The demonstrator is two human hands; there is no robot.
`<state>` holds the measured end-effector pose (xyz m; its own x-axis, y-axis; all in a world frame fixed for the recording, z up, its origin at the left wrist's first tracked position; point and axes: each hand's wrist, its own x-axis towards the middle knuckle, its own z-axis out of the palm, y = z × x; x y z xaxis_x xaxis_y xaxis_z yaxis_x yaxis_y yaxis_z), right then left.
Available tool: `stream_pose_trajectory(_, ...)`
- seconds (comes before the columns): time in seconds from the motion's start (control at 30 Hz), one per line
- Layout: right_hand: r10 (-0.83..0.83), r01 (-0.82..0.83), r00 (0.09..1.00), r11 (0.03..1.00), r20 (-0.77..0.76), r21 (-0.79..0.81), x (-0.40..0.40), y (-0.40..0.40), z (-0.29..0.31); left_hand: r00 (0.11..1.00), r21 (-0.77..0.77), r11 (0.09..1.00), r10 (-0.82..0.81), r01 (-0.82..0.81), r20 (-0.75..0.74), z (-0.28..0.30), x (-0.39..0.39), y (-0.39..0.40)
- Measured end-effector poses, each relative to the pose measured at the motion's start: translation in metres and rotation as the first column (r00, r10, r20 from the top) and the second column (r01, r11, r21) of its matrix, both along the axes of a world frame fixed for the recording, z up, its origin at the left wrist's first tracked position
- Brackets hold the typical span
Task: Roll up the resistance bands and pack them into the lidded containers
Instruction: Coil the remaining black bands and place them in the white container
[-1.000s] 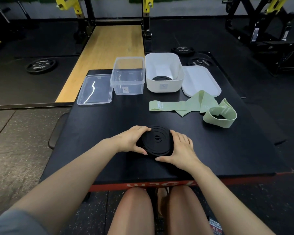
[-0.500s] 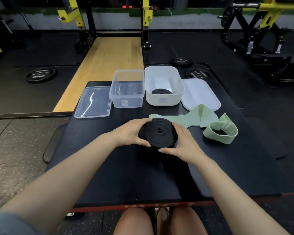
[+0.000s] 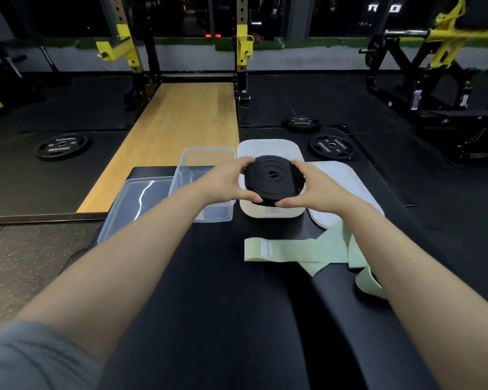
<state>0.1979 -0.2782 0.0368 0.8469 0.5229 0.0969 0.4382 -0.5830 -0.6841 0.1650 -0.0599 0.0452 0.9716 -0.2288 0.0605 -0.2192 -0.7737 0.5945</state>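
Note:
A black resistance band rolled into a flat coil (image 3: 273, 177) hangs over the open white container (image 3: 268, 149). My left hand (image 3: 227, 180) grips the coil's left edge and my right hand (image 3: 311, 188) grips its right edge. The coil hides the inside of the white container. Its white lid (image 3: 346, 178) lies just to the right on the black table (image 3: 209, 277). A clear container (image 3: 209, 159) stands to the left, with its clear lid (image 3: 136, 198) beside it. A pale green band (image 3: 293, 250) lies loose on the table, partly under my right forearm.
Weight plates (image 3: 61, 144) (image 3: 331, 146) lie on the dark gym floor beyond the table. A wooden lifting platform (image 3: 178, 130) with a yellow-and-black rack (image 3: 124, 49) stands behind the containers. More gym machines (image 3: 434, 66) fill the far right.
Both hands lifted the black coil off the table's near part and carried it forward, to above the white container. The view tilted up with the reach.

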Motion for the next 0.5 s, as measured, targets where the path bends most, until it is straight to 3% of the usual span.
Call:
stream_pose_trajectory(0.17,-0.03,0.031,1.0,0.981,0.006,-0.192,0.066,0.01,-0.015,0.999,0.061,0.998,0.01,-0.008,-0.034,-0.012,0.055,0.003)
stream_pose_trajectory(0.5,0.049,-0.03,0.998,0.935,0.046,-0.353,0.153,0.025,-0.031,0.997,0.251,0.967,0.05,-0.035,-0.054,-0.039,0.14,-0.002)
